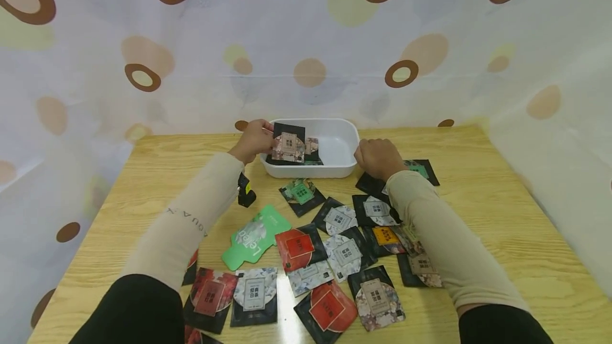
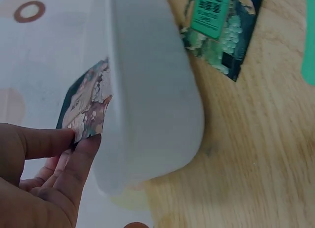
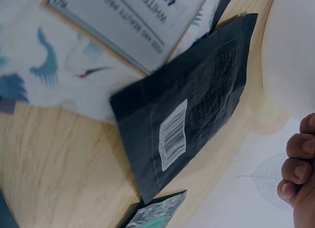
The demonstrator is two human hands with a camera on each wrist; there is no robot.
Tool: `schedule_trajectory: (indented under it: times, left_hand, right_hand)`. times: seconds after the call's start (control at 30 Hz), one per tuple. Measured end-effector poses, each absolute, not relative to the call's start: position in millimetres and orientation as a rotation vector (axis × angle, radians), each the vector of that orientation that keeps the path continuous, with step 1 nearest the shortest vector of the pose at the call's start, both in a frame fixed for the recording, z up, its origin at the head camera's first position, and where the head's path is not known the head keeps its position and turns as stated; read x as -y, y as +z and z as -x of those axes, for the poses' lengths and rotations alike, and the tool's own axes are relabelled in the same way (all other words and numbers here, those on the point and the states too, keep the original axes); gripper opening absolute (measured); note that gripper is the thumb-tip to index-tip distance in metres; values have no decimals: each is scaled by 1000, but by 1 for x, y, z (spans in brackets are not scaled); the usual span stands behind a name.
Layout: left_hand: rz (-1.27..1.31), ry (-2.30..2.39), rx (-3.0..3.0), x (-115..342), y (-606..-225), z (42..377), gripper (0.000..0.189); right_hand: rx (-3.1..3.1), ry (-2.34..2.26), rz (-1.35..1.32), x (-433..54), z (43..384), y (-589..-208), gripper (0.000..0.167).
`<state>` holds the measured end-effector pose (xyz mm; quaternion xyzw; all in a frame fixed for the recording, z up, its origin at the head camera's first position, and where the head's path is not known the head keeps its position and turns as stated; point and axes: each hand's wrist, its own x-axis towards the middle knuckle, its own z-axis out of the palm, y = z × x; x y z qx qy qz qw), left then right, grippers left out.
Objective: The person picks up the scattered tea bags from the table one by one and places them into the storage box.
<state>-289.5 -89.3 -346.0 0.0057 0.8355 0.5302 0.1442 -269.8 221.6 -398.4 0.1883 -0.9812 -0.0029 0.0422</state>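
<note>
My left hand [image 1: 254,141] pinches a black tea packet [image 1: 289,143] with a pink floral front between thumb and fingers. It is held up over the left end of a white plastic basin [image 1: 339,170]. In the left wrist view the tea packet [image 2: 88,102] shows past the basin's rim. Another pink-fronted packet [image 1: 312,146] lies in the basin, partly hidden behind the held one. My right hand [image 1: 380,158] grips the basin's right end, and its curled fingers [image 3: 298,171] show at the right wrist view's edge. Under that wrist lies a black packet [image 3: 192,110], barcode up.
Several packets with red, white and orange fronts, such as a red one [image 1: 301,247], lie scattered and overlapping on the wooden table [image 1: 502,216]. A green-fronted packet [image 1: 302,195] is just before the basin. A green card [image 1: 255,237] and a small black object [image 1: 246,193] lie left.
</note>
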Motion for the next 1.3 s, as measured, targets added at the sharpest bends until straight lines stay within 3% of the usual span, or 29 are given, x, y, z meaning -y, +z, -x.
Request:
schedule_trajectory:
  times: [0.4, 0.67, 0.97, 1.3]
  left_hand:
    - [-245, 1207, -2606, 77, -355, 290, 63]
    - [-221, 902, -2710, 73, -351, 288, 58]
    - [-275, 877, -2760, 80, -349, 282, 51]
    - [-521, 884, -2779, 100, -328, 240, 23]
  right_hand:
    - [3001, -38, -562, -222, 270, -397, 36]
    - [2993, -30, -564, -221, 271, -399, 36]
    - [2984, -34, -587, -218, 269, -394, 36]
    - [3016, -40, -587, -219, 273, -395, 37]
